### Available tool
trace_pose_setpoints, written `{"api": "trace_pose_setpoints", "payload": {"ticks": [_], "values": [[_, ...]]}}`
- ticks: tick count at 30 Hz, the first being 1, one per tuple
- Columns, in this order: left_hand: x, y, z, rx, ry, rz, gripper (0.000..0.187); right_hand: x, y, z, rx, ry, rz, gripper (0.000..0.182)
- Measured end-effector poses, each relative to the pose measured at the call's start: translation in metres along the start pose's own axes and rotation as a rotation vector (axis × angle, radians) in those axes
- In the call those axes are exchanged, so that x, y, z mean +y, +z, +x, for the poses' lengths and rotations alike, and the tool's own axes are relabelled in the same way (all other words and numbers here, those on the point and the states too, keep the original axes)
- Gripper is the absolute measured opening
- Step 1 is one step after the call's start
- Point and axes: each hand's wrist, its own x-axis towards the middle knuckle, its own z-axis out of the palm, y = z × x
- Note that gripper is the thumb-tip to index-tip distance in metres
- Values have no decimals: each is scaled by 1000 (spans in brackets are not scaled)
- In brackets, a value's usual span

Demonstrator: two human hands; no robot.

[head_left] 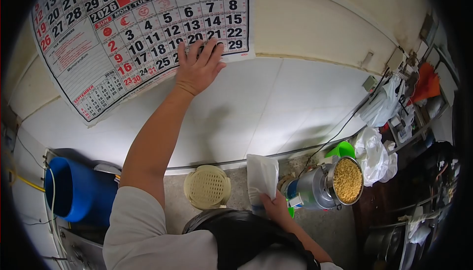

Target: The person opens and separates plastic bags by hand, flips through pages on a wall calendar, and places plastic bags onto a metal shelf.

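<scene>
Key relation: left hand (199,68) is at the calendar (162,31), right hand (277,207) is well below it and farther right, so left is clearly the nearer one. Calendar is up on the wall (231,112), sitting skewed in this view: lower edge climbs from left to right, top runs out of frame. Left arm reaches up and forward; palm side faces the sheet, fingers spread apart and pointing up the page, thumb out to the right. Hand sits over the lower edge, right of that edge's middle, covering a few August dates. Looks like flat contact rather than a pinch; can't tell if the thumb or heel of the hand has any hold on the edge. Right hand is closed on a white packet (262,174), thumb laid over the near face, by the lower right part. Packet's long axis runs roughly up the view, most of it past the grip, away from the body; paper or plastic, can't tell. Cream stool (207,187) is left of the packet, metal machine (315,189) right, with yellow bits (347,180) in its bowl. Packet and calendar are well apart.
</scene>
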Motion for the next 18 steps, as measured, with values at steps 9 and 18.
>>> {"api": "trace_pose_setpoints", "payload": {"ticks": [9,18], "values": [[0,-1,0,17,-21,-62,50,-6,6,12,-40,-27,-17,38],[1,0,-2,15,-27,-66,50,-9,13,20,-76,1,-62,38]]}}
